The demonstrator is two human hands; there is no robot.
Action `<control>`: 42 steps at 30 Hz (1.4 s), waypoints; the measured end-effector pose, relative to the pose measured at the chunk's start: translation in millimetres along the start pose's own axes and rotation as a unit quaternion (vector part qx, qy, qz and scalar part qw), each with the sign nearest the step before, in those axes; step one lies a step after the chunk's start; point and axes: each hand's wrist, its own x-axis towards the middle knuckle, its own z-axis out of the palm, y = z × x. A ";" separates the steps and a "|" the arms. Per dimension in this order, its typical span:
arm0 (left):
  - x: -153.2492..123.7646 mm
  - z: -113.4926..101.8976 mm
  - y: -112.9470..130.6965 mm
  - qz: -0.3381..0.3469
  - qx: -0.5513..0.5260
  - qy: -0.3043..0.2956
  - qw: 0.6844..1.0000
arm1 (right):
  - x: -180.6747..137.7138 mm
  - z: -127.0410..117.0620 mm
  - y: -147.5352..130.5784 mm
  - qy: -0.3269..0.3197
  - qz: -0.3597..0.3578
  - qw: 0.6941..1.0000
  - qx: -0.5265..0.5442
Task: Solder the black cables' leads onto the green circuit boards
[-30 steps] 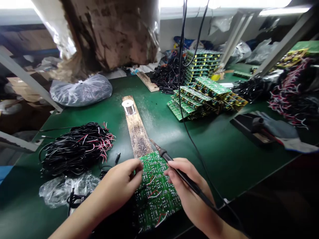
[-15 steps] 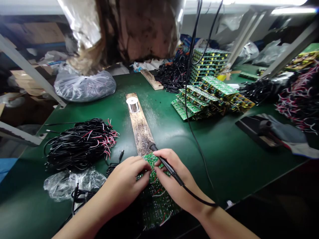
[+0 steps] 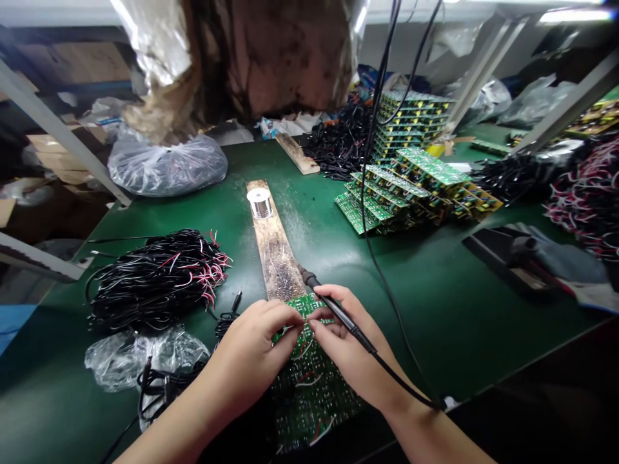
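Observation:
A green circuit board (image 3: 314, 386) with thin red and white wires lies at the near end of a scorched wooden strip (image 3: 275, 258). My right hand (image 3: 348, 341) is shut on a black soldering iron (image 3: 338, 317), whose tip points away from me above the strip, just beyond the board. My left hand (image 3: 251, 348) curls its fingertips onto the board's far end, close against my right fingers. Anything small between those fingertips is hidden.
A solder spool (image 3: 260, 203) stands on the strip. A heap of black and red wires (image 3: 155, 280) lies to the left, beside crumpled clear plastic (image 3: 145, 357). Stacked circuit boards (image 3: 411, 193) rise at the back right, and the iron's black cord (image 3: 382, 277) hangs from above.
My hands have closed in toward each other over the board's far end. The iron now lies more steeply across my right hand. The whole view has shifted slightly.

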 end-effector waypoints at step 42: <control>7.7 29.9 -16.0 -0.032 0.221 0.030 0.974 | -51.9 -56.2 0.4 0.092 0.097 0.991 -0.008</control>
